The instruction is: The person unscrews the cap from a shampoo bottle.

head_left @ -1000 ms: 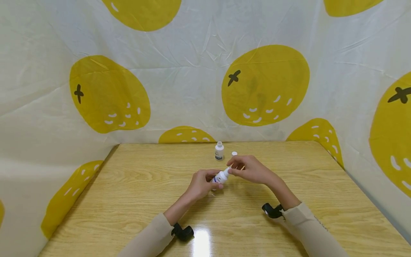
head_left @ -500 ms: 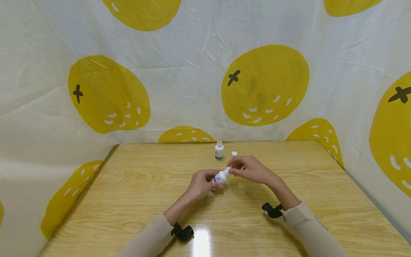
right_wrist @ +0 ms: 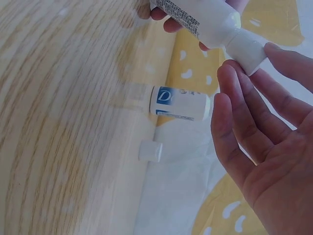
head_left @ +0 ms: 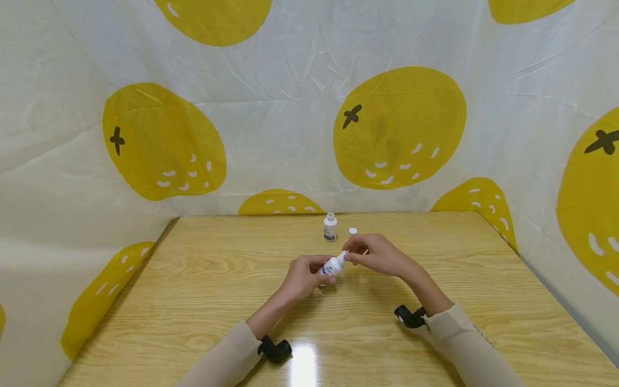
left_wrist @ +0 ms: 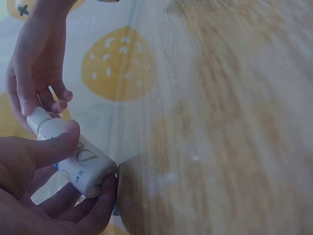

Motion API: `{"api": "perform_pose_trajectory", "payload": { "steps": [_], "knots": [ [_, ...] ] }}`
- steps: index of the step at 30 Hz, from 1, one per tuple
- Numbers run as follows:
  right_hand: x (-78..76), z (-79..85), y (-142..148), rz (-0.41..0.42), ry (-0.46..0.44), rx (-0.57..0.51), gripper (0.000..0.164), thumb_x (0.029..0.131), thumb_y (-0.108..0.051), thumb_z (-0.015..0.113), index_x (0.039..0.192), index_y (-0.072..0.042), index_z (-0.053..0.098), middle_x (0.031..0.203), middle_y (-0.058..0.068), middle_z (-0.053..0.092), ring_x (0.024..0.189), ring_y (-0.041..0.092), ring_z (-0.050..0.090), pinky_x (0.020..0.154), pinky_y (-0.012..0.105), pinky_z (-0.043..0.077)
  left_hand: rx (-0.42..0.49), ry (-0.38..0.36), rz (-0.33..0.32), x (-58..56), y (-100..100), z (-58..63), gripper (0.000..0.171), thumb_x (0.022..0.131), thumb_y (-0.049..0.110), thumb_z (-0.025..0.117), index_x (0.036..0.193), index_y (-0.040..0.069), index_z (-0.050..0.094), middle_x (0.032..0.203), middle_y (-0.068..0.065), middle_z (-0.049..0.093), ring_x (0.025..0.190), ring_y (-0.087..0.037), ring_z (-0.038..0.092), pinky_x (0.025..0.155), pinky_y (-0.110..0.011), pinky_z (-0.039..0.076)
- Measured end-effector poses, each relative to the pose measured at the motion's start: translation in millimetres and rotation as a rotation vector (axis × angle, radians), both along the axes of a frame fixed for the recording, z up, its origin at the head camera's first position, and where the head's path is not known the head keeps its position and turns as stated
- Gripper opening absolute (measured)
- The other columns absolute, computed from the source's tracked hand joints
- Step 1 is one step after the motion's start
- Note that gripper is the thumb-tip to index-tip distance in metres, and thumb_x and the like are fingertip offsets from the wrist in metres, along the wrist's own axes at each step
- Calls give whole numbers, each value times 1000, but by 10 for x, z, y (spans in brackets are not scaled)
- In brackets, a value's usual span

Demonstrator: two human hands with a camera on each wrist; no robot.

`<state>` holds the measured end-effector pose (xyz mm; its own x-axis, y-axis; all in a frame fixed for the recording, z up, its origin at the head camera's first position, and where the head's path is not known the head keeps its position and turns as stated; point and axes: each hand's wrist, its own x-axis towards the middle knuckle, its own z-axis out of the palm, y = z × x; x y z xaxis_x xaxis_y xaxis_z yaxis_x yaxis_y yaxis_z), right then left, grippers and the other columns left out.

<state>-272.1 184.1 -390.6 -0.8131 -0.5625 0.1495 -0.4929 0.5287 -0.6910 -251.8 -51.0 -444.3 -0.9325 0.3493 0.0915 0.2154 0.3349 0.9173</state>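
Observation:
My left hand grips a small white bottle, tilted with its top toward the right hand. In the left wrist view, the thumb lies along the bottle's printed side and the fingers curl under its base. At the top end, my right hand pinches the white cap between thumb and fingertips; the cap sits on the bottle's neck. A second white bottle stands upright behind the hands, its threaded neck uncovered. Right of it on the table is a loose white cap, partly overlapped by the right hand in the head view.
The light wooden table reaches back to a pale curtain printed with yellow fruit, which also hangs at both sides. Black wrist cameras sit at both beige sleeves.
The right fingertips have shifted slightly at the cap, leaving a little more of it showing. The left hand, the held bottle and the standing bottle stay in place.

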Motion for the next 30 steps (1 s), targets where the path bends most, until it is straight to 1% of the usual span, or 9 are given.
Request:
{"api": "perform_pose_trajectory", "payload": {
  "steps": [4,8,11,13,18,22,26,29,30],
  "knots": [
    [2,8,1,13,0,3,18,99,-18,70,113,-7,72,95,16,75,85,35,71,75,33,57,0,-3,1,1,1,4,41,87,6,82,127,12,75,119,-11,77,99,-19,73,74,-27,60],
    [6,11,0,14,9,17,22,99,-20,70,116,-7,72,96,12,75,85,28,71,79,37,58,0,-3,3,0,-1,3,41,87,6,82,127,12,75,118,-11,77,98,-18,73,74,-27,60],
    [10,13,1,1,15,29,27,100,-23,70,119,-4,71,96,11,75,85,26,71,77,33,57,1,-1,3,1,-2,1,41,87,6,82,127,12,75,117,-11,77,97,-18,73,74,-27,60],
    [12,15,0,-11,16,31,28,100,-25,70,118,-4,71,95,11,75,85,27,71,75,30,56,3,-1,2,2,-3,-1,41,87,6,82,127,11,75,117,-11,77,97,-18,73,74,-27,60],
    [7,6,3,-20,2,23,20,100,-26,70,110,-9,73,91,11,75,85,33,70,72,26,54,6,-1,-1,-1,-2,-7,41,87,5,82,127,11,75,118,-12,77,98,-19,73,73,-27,61],
    [3,3,6,4,-13,11,18,100,-23,70,111,-8,73,92,12,75,85,34,71,72,27,55,6,5,-4,-8,-2,-9,41,87,6,82,127,9,75,118,-13,77,99,-20,73,74,-27,61],
    [6,14,5,21,-5,18,19,100,-20,70,114,-9,72,95,12,76,84,24,72,77,32,58,4,-1,-3,-8,-1,-3,41,87,6,82,127,10,74,119,-12,77,100,-21,74,74,-28,61],
    [8,21,3,19,6,31,20,99,-21,70,116,-10,71,96,9,76,83,15,70,80,37,59,4,-9,-2,-6,-2,2,41,87,6,82,127,11,75,118,-12,77,99,-20,74,75,-28,61],
    [9,22,3,17,7,33,22,99,-22,70,117,-9,71,96,8,76,84,14,69,81,38,58,4,-9,-1,-7,-2,2,41,87,6,82,127,12,75,118,-12,77,99,-20,74,75,-28,61]
  ]
}}
